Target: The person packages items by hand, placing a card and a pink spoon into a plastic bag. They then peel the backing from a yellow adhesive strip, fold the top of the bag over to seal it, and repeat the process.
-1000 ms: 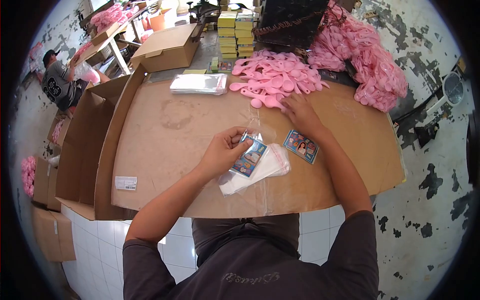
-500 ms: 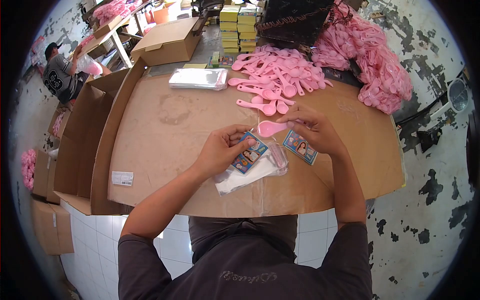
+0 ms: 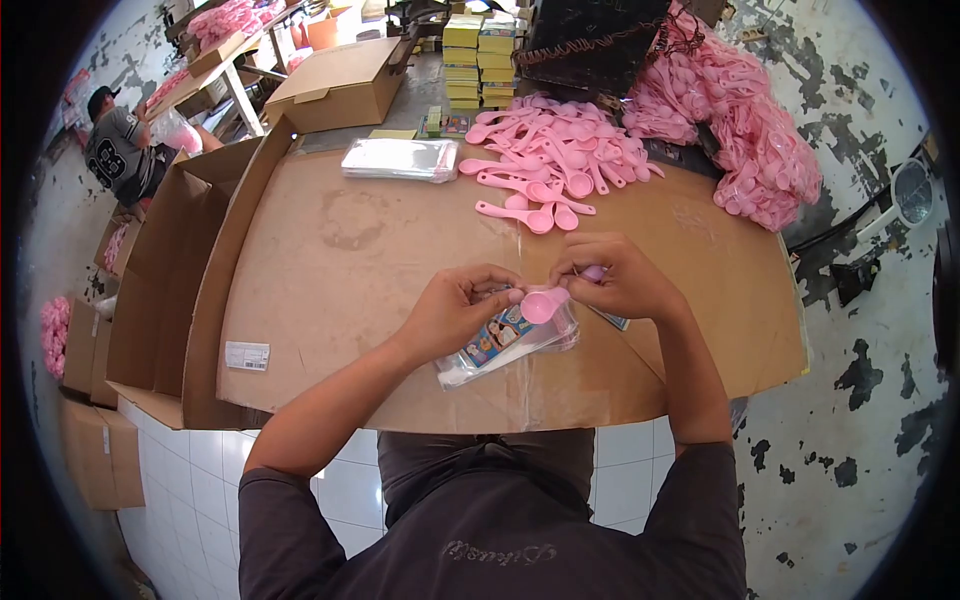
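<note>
My right hand (image 3: 622, 278) is closed around the handle of a pink measuring spoon (image 3: 543, 305), whose bowl points left. Close beside it, my left hand (image 3: 455, 308) pinches what looks like the edge of a clear plastic bag (image 3: 460, 374). A blue picture card (image 3: 492, 338) lies at the bag, seemingly inside it, partly covered by the spoon bowl and my left fingers. Under my right hand a second card (image 3: 612, 320) shows only one edge. Farther back lies a heap of loose pink spoons (image 3: 560, 150).
A stack of clear bags (image 3: 400, 159) lies on the cardboard-covered table (image 3: 330, 290). Behind it stand card stacks (image 3: 462, 60) and a closed carton (image 3: 335, 85). Bagged spoons (image 3: 765, 150) pile up at the right. An open carton (image 3: 165, 290) borders the left side; a person (image 3: 125, 150) sits beyond.
The blue card has gone from my left fingers down to the bag. My right hand has brought the spoon lower, over the bag, and my left hand now pinches at the bag's edge.
</note>
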Demonstrator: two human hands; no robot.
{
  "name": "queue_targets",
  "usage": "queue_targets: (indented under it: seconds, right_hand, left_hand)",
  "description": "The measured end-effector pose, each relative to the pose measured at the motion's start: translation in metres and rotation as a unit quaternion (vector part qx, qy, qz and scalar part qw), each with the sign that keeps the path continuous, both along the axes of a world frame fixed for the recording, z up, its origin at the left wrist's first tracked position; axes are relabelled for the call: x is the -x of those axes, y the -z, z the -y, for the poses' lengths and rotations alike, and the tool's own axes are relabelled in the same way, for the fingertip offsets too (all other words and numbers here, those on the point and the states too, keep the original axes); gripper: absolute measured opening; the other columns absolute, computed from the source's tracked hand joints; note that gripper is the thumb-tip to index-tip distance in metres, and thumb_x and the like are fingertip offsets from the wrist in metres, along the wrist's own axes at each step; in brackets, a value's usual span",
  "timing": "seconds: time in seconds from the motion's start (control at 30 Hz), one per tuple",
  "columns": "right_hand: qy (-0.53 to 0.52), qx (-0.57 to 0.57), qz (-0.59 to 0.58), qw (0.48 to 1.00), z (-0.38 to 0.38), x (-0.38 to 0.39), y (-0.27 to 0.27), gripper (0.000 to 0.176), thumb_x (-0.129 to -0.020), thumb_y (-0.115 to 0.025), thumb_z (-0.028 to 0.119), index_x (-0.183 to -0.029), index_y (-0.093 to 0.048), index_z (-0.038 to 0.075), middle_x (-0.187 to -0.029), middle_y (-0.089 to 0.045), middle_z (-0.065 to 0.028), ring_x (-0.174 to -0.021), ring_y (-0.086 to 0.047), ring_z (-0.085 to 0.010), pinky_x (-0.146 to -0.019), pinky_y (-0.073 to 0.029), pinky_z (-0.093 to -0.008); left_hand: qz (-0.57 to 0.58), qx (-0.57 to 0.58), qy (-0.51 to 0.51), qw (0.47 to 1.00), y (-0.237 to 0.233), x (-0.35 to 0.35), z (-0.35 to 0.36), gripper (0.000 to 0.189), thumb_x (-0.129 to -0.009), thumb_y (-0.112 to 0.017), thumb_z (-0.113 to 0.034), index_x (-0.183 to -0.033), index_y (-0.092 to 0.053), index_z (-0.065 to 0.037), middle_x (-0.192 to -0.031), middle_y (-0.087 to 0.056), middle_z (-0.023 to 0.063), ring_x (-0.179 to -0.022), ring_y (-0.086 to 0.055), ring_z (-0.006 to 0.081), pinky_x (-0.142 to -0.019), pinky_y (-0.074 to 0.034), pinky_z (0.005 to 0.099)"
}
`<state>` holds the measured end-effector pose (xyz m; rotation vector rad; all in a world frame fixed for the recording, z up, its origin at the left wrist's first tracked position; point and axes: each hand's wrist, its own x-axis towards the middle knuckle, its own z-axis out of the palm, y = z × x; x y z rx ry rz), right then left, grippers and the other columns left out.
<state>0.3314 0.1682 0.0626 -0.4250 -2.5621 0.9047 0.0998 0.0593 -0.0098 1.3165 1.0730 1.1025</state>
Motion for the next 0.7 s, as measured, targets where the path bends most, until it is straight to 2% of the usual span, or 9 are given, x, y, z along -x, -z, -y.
queue_targets:
  seconds: [0.03,0.13,0.2,0.27,0.33,0.37,0.47,0.6,0.7]
  right_hand:
    - [-0.002,0.001,-0.001,1.000,0.000,0.001,0.002,0.016,-0.084,-0.066,0.000,-0.099,-0.072,0.001,-0.094,-0.068,-0.0091,-0.081,-0.063,-0.0206,-0.071,-0.051,-0.0346]
    - [0.058,0.040,0.023,0.997,0.011,0.017,0.017,0.030,-0.091,-0.065,0.010,-0.119,-0.067,0.001,-0.116,-0.067,-0.0134,-0.104,-0.065,-0.0219,-0.086,-0.052,-0.0341]
    - [0.001,0.184,-0.063,0.981,0.034,0.031,0.021,0.041,-0.096,-0.059,0.015,-0.134,-0.058,-0.001,-0.131,-0.059,-0.0160,-0.124,-0.057,-0.0238,-0.100,-0.047,-0.0352]
    - [-0.069,0.342,-0.128,0.928,0.039,0.035,0.023,0.048,-0.100,-0.054,0.017,-0.144,-0.049,-0.003,-0.142,-0.053,-0.0179,-0.139,-0.047,-0.0248,-0.111,-0.041,-0.0366]
    - [-0.147,0.504,-0.166,0.835,0.027,0.031,0.025,0.053,-0.102,-0.047,0.017,-0.150,-0.041,-0.005,-0.150,-0.046,-0.0190,-0.149,-0.035,-0.0251,-0.119,-0.034,-0.0383]
    - [-0.126,0.374,-0.161,0.905,0.016,0.026,0.016,0.046,-0.101,-0.049,0.010,-0.145,-0.049,-0.002,-0.149,-0.050,-0.0173,-0.143,-0.044,-0.0244,-0.116,-0.037,-0.0396]
    - [-0.121,0.142,-0.060,0.981,0.005,0.009,0.003,0.042,-0.097,-0.061,0.007,-0.138,-0.058,0.002,-0.142,-0.058,-0.0142,-0.136,-0.051,-0.0246,-0.114,-0.040,-0.0405]
    - [-0.161,0.112,-0.061,0.979,0.016,0.012,-0.011,0.037,-0.089,-0.075,0.006,-0.125,-0.068,0.004,-0.126,-0.068,-0.0103,-0.123,-0.061,-0.0243,-0.106,-0.047,-0.0391]
    - [-0.144,0.101,-0.101,0.979,0.028,0.015,-0.026,0.029,-0.088,-0.077,0.007,-0.116,-0.072,0.003,-0.117,-0.071,-0.0097,-0.113,-0.066,-0.0228,-0.099,-0.051,-0.0373]
  left_hand:
    - [0.007,-0.002,0.004,1.000,0.001,-0.001,0.001,0.027,-0.099,-0.068,-0.010,-0.122,-0.067,0.004,-0.110,-0.075,0.0086,-0.097,-0.069,0.0095,-0.085,-0.056,0.0256]
    - [0.042,-0.021,0.018,0.999,0.004,-0.005,0.003,0.025,-0.100,-0.068,-0.010,-0.121,-0.067,0.004,-0.109,-0.075,0.0088,-0.098,-0.068,0.0095,-0.085,-0.056,0.0257]
    - [0.086,-0.052,0.028,0.995,0.007,-0.006,0.003,0.026,-0.101,-0.067,-0.011,-0.121,-0.067,0.004,-0.105,-0.075,0.0086,-0.096,-0.069,0.0093,-0.084,-0.056,0.0257]
    - [0.093,-0.015,0.045,0.995,0.002,-0.001,0.003,0.028,-0.101,-0.066,-0.011,-0.124,-0.065,0.004,-0.108,-0.075,0.0093,-0.098,-0.069,0.0098,-0.084,-0.056,0.0254]
    - [0.115,0.007,0.063,0.991,-0.007,0.004,0.004,0.031,-0.101,-0.066,-0.011,-0.128,-0.063,0.004,-0.110,-0.075,0.0093,-0.098,-0.068,0.0097,-0.085,-0.056,0.0250]
    - [0.134,0.010,0.073,0.988,-0.013,0.005,0.005,0.032,-0.102,-0.066,-0.012,-0.130,-0.062,0.003,-0.111,-0.074,0.0090,-0.098,-0.068,0.0095,-0.084,-0.055,0.0247]
    - [0.168,0.021,0.098,0.981,-0.015,0.007,0.007,0.038,-0.102,-0.067,-0.018,-0.134,-0.058,0.001,-0.110,-0.074,0.0081,-0.095,-0.069,0.0090,-0.082,-0.055,0.0240]
    - [0.206,0.015,0.146,0.968,-0.002,0.007,0.002,0.047,-0.101,-0.068,-0.028,-0.137,-0.054,-0.002,-0.107,-0.074,0.0076,-0.090,-0.070,0.0091,-0.077,-0.056,0.0237]
    - [0.273,0.084,0.219,0.933,-0.011,0.020,0.004,0.042,-0.103,-0.065,-0.023,-0.138,-0.053,-0.003,-0.114,-0.073,0.0085,-0.087,-0.069,0.0075,-0.071,-0.057,0.0232]
